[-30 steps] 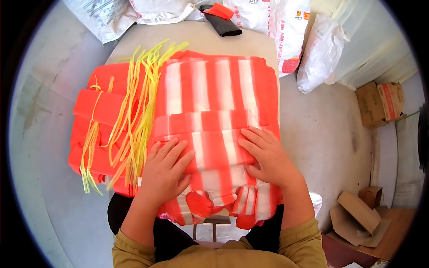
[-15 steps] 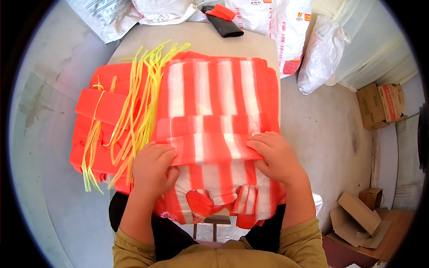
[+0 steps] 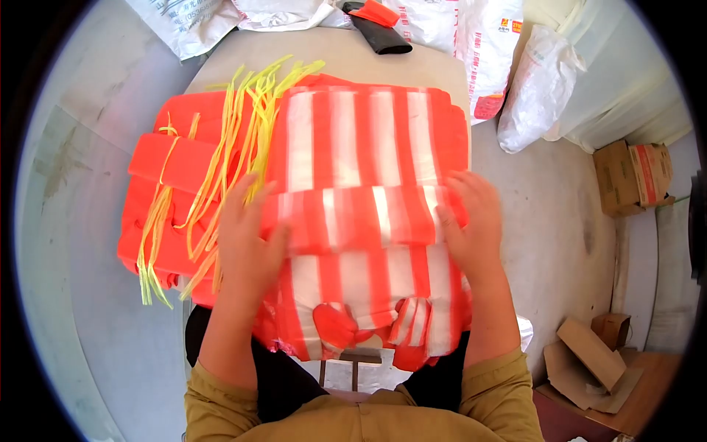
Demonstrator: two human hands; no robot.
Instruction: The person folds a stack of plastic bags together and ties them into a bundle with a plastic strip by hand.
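A stack of red-and-white striped plastic bags (image 3: 346, 140) lies in front of me. The topmost one carries a folded band (image 3: 353, 217) across its middle. My left hand (image 3: 254, 236) is at the left end of this band, fingers stretched and apart, slightly blurred. At the right end is my right hand (image 3: 473, 221), thumb and fingers spread along the fold's edge. Neither hand grips the plastic. Bunched handle ends (image 3: 335, 324) hang at the near side of the stack. Yellow strips (image 3: 247, 125) lie along the left side, close to my left hand.
A red folded bundle (image 3: 180, 158), tied with yellow strip, sits at the left on the beige tabletop (image 3: 294, 48). A black-and-red item (image 3: 379, 33) and white printed sacks (image 3: 490, 51) are at the back. Cardboard boxes (image 3: 630, 177) stand at the right.
Both hands have let go of the flap's near edge and moved away from me, to the band's ends. The flap now lies folded into a band. The view has shifted slightly.
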